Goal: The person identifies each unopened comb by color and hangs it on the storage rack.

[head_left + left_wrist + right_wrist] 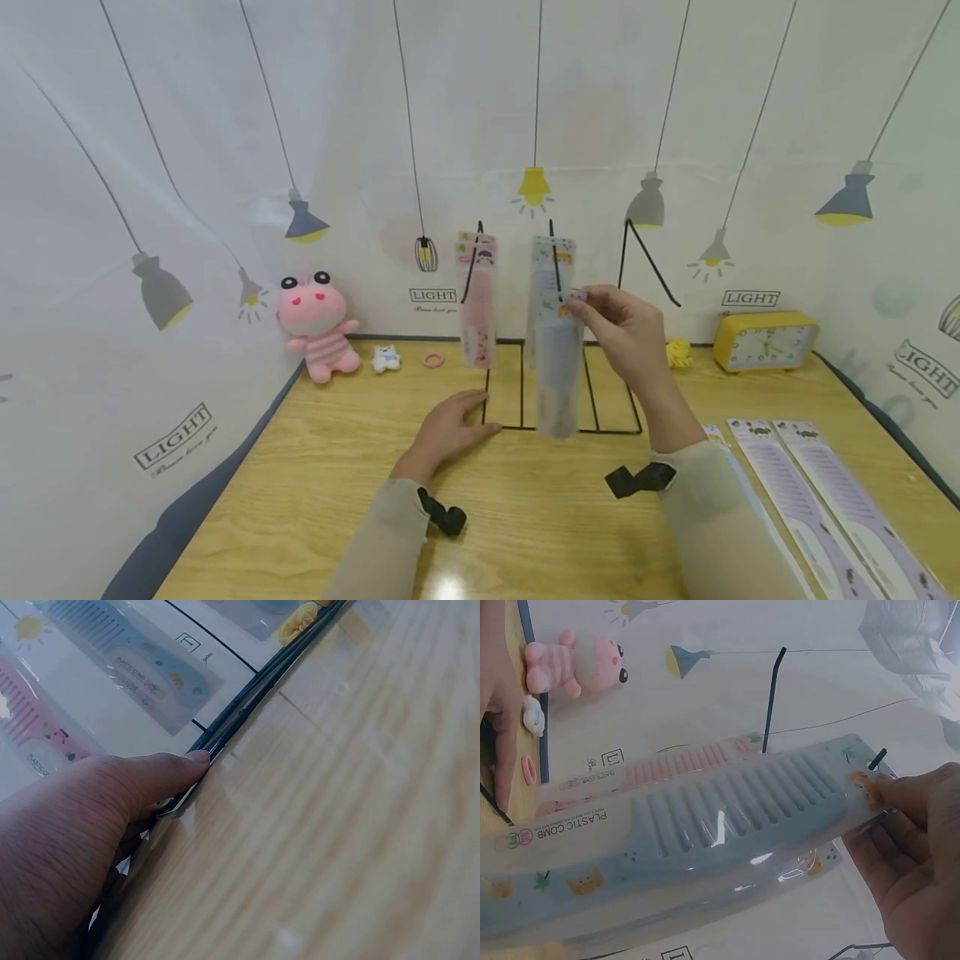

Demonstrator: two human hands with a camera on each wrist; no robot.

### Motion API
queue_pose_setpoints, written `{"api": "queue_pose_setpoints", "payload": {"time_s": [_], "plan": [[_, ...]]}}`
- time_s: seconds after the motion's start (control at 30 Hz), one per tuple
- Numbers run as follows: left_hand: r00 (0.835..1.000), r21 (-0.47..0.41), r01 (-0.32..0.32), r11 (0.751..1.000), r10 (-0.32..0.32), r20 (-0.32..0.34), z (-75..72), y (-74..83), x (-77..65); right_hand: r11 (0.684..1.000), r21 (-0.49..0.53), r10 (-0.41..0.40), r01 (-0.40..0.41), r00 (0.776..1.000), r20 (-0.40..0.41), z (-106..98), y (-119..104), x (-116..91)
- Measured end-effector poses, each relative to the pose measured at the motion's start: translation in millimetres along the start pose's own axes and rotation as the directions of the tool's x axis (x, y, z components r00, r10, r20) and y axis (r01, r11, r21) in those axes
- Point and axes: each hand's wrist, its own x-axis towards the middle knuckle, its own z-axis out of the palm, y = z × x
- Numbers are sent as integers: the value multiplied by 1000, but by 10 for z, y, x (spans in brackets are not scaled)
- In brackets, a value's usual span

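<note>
Black wire display rack (522, 387) stands on the table with upright hooks. My left hand (452, 427) holds the front left corner of its base; the left thumb (176, 774) lies on the wire in the left wrist view. My right hand (626, 329) pinches the top corner of a blue packaged plastic comb (558, 367). In the right wrist view the tip of the middle hook pokes through the hole of this comb (735, 814). Behind it another blue packaged comb (542, 271) hangs on the same hook. A pink packaged comb (477, 312) hangs on the left hook.
Purple packaged combs (787, 475) lie at the table's right side. Along the back are a pink plush toy (321, 325), a small white bear figure (386, 358), a pink ring (433, 359), a yellow object (678, 353) and a yellow clock (767, 342). The right hook (652, 262) holds nothing.
</note>
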Motion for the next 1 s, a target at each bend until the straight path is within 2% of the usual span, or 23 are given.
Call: {"api": "queue_pose_setpoints", "payload": {"time_s": [0.13,0.23,0.53,1.0], "plan": [[1000,4,8,1000,-8,6,-7,5,-4,1000,-25,10,-10,1000,0,20,197,47],[1000,12,6,1000,-6,6,-5,8,-9,1000,-21,22,-22,1000,2,25,265,75],[1000,10,6,1000,-6,0,14,-11,7,996,-38,81,-81,997,7,38,327,185],[1000,15,-2,1000,2,-7,29,-21,12,978,-163,134,-128,991,21,50,458,428]]}}
